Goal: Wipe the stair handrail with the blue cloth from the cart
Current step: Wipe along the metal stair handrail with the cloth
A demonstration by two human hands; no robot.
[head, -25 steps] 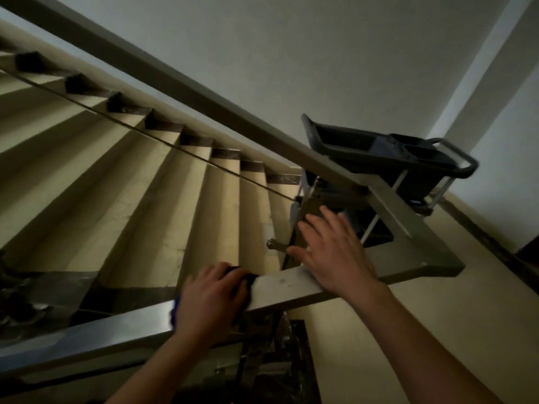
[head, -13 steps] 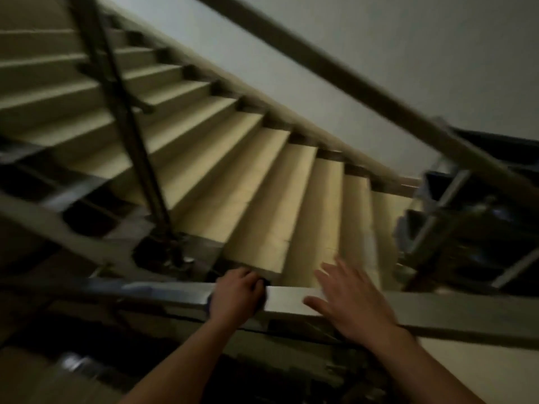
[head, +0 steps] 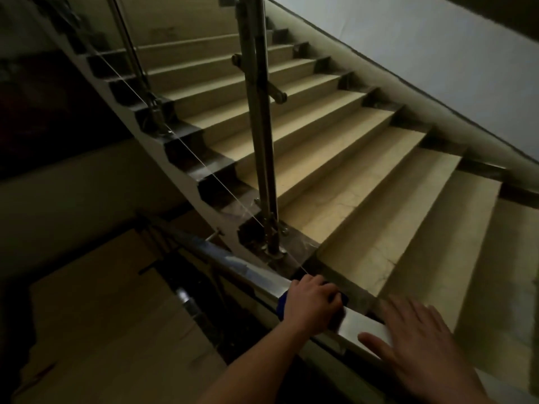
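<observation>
A flat metal handrail (head: 233, 262) runs from the lower right up toward the left middle of the view. My left hand (head: 313, 307) grips the blue cloth (head: 282, 306) around the rail; only a blue edge shows under the palm, near the wrist. To its right, my right hand (head: 420, 342) lies flat on the rail's top with its fingers spread and holds nothing. The cart is out of view.
Beige stair steps (head: 335, 158) climb away ahead. A metal baluster post (head: 261, 135) stands on the stair edge just beyond the rail, and a second post (head: 131, 53) further up. Below left lies a lower landing (head: 96, 310). A white wall (head: 423, 48) is at upper right.
The view has swung left and down, so the cart has left the frame. My left hand with the cloth stays on the rail and my right hand stays flat beside it.
</observation>
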